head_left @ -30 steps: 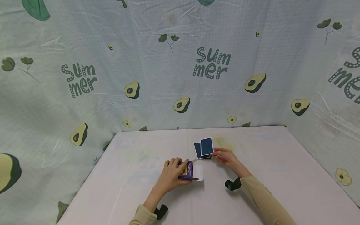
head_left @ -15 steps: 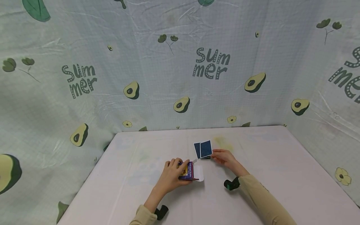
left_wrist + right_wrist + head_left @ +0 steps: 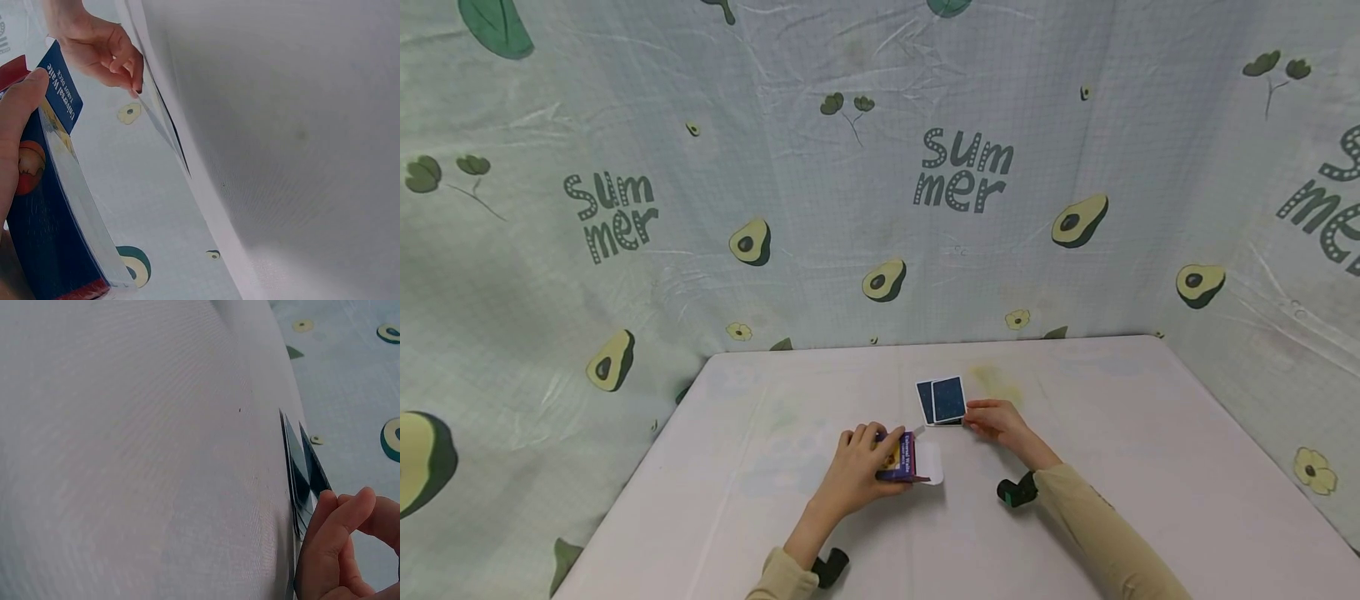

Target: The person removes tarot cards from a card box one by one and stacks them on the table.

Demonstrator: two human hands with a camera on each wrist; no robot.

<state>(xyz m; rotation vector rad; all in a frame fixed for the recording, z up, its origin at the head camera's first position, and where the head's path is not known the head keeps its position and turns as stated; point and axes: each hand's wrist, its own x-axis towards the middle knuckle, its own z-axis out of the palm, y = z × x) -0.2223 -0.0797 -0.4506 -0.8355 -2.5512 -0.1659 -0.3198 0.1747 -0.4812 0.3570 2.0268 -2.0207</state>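
Note:
My left hand [image 3: 853, 472] grips a dark blue and purple tarot card box [image 3: 907, 454] from its left side. The box's white flap [image 3: 931, 461] sticks out to the right. In the left wrist view, "Universal Waite Tarot Deck" is printed on the box's blue flap [image 3: 60, 90]. My right hand [image 3: 1004, 428] pinches a dark blue card [image 3: 949, 399] with a white border by its lower right corner. Tilted slightly, that card overlaps a few other dark blue cards [image 3: 924, 402] on the table. In the right wrist view the held card [image 3: 314, 464] slants up from the cards beneath.
A white-covered table [image 3: 775, 517] spreads all around the hands. Behind it hangs a pale curtain [image 3: 820, 183] with avocados and "summer" lettering. Black camera mounts [image 3: 1018, 490] sit at both wrists, low over the table.
My right hand has brought the pinched card slightly down and left, lower over the other cards. The left hand and the tarot card box have stayed in place.

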